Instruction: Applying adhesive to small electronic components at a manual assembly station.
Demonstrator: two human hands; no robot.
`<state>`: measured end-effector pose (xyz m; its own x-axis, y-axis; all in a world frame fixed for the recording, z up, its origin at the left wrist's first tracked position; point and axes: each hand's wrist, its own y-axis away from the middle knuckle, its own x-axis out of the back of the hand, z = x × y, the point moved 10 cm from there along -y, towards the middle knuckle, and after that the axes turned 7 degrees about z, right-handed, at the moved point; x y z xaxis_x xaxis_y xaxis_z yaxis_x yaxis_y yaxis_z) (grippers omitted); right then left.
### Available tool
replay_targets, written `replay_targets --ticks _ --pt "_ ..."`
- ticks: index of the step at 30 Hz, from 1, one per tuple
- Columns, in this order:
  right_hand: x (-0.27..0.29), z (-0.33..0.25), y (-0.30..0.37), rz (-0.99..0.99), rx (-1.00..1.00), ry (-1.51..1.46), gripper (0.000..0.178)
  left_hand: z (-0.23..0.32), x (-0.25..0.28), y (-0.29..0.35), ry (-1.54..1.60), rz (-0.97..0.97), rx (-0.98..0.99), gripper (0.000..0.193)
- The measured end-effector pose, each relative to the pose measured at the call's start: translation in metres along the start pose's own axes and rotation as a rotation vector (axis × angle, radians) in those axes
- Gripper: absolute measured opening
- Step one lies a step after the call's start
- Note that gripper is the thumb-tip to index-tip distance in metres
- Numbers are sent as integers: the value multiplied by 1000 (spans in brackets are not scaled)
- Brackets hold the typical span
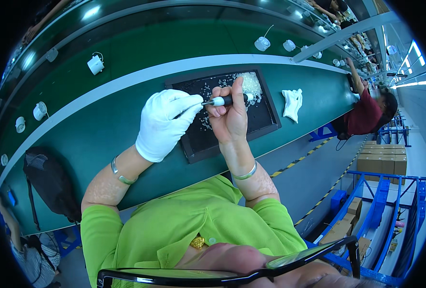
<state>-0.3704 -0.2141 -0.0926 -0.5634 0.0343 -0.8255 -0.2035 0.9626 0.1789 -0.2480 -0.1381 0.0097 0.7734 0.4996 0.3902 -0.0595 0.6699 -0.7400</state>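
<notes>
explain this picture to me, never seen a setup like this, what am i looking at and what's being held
There is no machine here, just a person's two hands. A wide, edge-bending camera on the person's head looks down, so their shirt and glasses show at the bottom.

The left hand wears a white glove; the bare right hand holds a screwdriver-like tool, its tip at the gloved fingertips. Anything pinched there is too small to tell.

On the green table sit a dark tray with small clear pieces, a white cloth item and a black bag.
</notes>
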Motion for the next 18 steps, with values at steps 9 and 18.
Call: replay_targets --ticks 9,18 --pt "0 -1 -4 15 -34 -81 47 -16 -3 3 75 -80 200 29" --pt "35 -38 -15 103 29 -82 45 -39 1 -5 -7 -135 245 29"
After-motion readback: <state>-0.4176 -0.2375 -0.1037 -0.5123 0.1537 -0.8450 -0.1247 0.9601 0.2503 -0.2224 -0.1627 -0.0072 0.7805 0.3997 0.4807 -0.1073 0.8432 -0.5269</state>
